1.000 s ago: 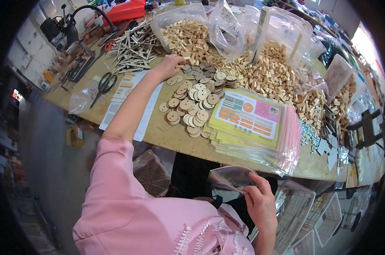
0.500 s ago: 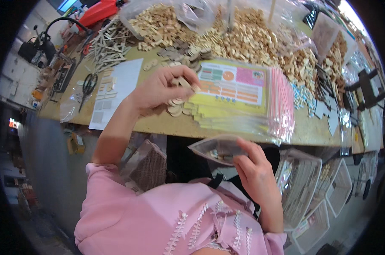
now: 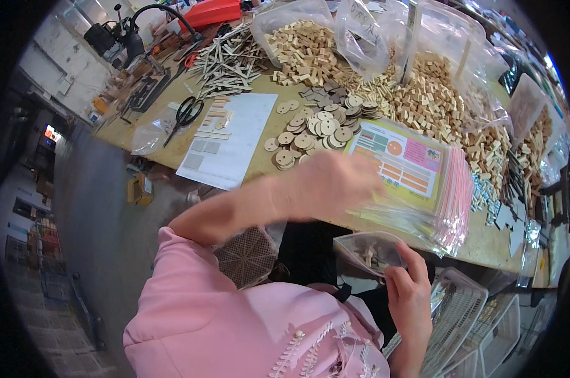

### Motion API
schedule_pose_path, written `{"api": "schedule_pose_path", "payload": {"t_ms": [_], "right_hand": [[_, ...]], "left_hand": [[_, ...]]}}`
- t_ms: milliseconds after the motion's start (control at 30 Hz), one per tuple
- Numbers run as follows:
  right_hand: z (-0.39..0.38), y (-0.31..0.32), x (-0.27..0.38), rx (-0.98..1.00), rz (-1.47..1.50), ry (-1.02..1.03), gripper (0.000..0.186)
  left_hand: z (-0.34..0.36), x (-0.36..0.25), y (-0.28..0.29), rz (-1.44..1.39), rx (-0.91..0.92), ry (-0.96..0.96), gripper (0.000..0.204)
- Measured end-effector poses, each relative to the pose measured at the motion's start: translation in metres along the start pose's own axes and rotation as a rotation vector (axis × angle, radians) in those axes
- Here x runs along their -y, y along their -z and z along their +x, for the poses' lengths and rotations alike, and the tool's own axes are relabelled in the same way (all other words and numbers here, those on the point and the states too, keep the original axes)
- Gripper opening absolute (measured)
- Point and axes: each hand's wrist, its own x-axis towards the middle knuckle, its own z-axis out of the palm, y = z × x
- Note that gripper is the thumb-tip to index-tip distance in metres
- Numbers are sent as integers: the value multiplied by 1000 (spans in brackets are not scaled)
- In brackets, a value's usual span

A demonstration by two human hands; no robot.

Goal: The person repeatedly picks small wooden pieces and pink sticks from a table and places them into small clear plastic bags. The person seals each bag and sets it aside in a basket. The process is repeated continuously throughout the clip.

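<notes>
My left hand [image 3: 332, 183], smeared by motion, passes over the near edge of a stack of yellow printed plastic bags [image 3: 392, 170]; its fingers and anything in them cannot be made out. Low on the right, my right hand [image 3: 414, 286] grips the rim of a clear plastic bag [image 3: 351, 246] between thumb and fingers. That bag gapes wide, and small wooden pieces [image 3: 371, 253] lie inside. Left of the yellow stack is a pile of round wooden discs with small holes [image 3: 326, 126]. Pink edges [image 3: 456, 195] fan out along the stack's right side.
Wooden blocks heap [image 3: 430, 94] at the back, beside a tub of blocks [image 3: 304, 47] and thin sticks [image 3: 231, 60]. Black scissors [image 3: 185, 113] and a white sheet with laid-out pieces [image 3: 234, 135] lie left. White plastic baskets [image 3: 455, 309] stand below the table at right.
My left hand has moved right and nearer, from the wooden discs toward the plastic bags, and its held pieces no longer show. The whole view has shifted; my right hand still holds the clear bag.
</notes>
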Motion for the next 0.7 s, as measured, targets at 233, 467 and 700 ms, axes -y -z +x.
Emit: {"api": "schedule_pose_path", "payload": {"t_ms": [233,467,700], "right_hand": [[-16,-3,-15,-7,1,-44,13],[-13,-10,-14,33,-3,-104,14],[-7,-19,-11,28,-17,-84,15]], "left_hand": [[-114,216,52,562,-48,757,33],[-190,311,63,650,32,947,34],[-193,309,85,530,-106,851,23]]}}
